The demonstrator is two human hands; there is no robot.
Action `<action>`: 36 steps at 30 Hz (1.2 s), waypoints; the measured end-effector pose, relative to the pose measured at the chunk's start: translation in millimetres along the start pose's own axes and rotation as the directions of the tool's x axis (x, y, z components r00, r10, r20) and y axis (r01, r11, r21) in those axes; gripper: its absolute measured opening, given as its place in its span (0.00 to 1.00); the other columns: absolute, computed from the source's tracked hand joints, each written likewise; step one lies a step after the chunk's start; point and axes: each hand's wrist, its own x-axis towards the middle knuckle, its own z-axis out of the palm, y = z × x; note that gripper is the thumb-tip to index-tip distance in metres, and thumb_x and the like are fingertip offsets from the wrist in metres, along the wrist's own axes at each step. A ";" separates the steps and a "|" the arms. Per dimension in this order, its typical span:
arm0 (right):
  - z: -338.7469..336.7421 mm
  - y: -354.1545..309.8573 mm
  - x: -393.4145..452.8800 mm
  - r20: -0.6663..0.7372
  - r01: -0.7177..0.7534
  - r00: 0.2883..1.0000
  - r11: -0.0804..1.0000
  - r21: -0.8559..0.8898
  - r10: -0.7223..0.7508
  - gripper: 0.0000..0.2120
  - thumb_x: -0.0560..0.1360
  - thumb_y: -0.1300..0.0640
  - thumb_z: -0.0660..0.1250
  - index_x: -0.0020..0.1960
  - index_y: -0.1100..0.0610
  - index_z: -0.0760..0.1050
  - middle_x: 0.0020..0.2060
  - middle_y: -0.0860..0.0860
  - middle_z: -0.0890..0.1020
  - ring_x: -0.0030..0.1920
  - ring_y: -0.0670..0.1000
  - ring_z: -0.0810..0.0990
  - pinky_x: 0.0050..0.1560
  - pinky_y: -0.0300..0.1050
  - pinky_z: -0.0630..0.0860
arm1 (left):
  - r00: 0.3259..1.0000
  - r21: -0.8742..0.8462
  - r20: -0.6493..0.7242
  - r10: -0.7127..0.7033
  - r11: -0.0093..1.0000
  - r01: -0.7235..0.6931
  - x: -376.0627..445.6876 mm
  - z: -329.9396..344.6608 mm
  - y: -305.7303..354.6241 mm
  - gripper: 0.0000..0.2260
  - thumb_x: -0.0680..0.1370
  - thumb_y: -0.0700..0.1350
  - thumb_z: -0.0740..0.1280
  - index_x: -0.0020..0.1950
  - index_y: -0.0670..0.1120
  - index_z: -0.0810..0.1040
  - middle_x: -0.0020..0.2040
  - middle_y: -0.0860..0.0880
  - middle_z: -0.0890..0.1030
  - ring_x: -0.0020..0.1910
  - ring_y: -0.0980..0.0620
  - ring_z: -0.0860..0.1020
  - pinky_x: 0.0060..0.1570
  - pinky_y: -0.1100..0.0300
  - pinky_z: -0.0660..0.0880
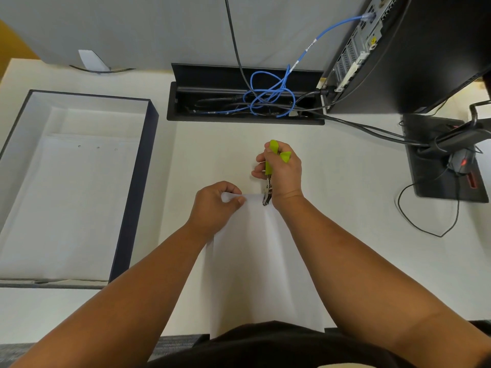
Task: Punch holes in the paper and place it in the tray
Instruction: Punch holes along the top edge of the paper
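A white sheet of paper (261,264) lies lengthwise in front of me on the desk. My left hand (215,205) pinches its far edge near the left corner. My right hand (281,171) squeezes a hole punch (269,179) with lime-green handles; its metal jaws sit over the paper's far edge, right of my left thumb. At the left stands a dark-walled tray (138,181) with white sheets (71,197) inside; the top one shows three punched holes along its far edge.
A recessed cable box (239,102) with blue and black cables sits at the back centre. A computer tower (403,54) stands at the back right. A black mouse pad (449,160) with a mouse and cables lies at the right.
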 end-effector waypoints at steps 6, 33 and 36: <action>0.0 3.1 0.6 -0.019 0.045 0.999 0.997 -0.067 -0.046 0.05 0.75 0.64 0.63 0.48 0.59 0.76 0.34 0.55 0.76 0.30 0.51 0.73 0.37 0.53 0.81 | 1.000 -0.003 0.001 0.006 1.000 -0.006 -1.3 1.3 -0.3 0.03 0.72 0.46 0.73 0.40 0.51 0.81 0.38 0.57 0.82 0.37 0.63 0.77 0.34 0.73 0.73; 6.6 21.8 -7.2 -0.012 0.170 0.984 0.966 -0.195 -0.176 0.05 0.69 0.59 0.63 0.38 0.50 0.73 0.32 0.49 0.74 0.34 0.54 0.70 0.36 0.45 0.69 | 0.938 0.620 0.085 0.337 0.719 -0.314 -3.4 38.7 -7.8 0.13 0.75 0.63 0.62 0.46 0.57 0.81 0.41 0.56 0.80 0.45 0.51 0.73 0.50 0.50 0.64; 6.4 20.1 -5.4 -0.008 0.140 0.989 0.968 -0.206 -0.145 0.03 0.69 0.59 0.63 0.39 0.51 0.73 0.31 0.50 0.74 0.33 0.53 0.70 0.33 0.42 0.68 | 0.940 0.621 0.090 0.328 0.719 -0.310 -3.0 39.1 -9.3 0.14 0.75 0.64 0.62 0.45 0.57 0.81 0.41 0.57 0.80 0.46 0.52 0.73 0.51 0.50 0.65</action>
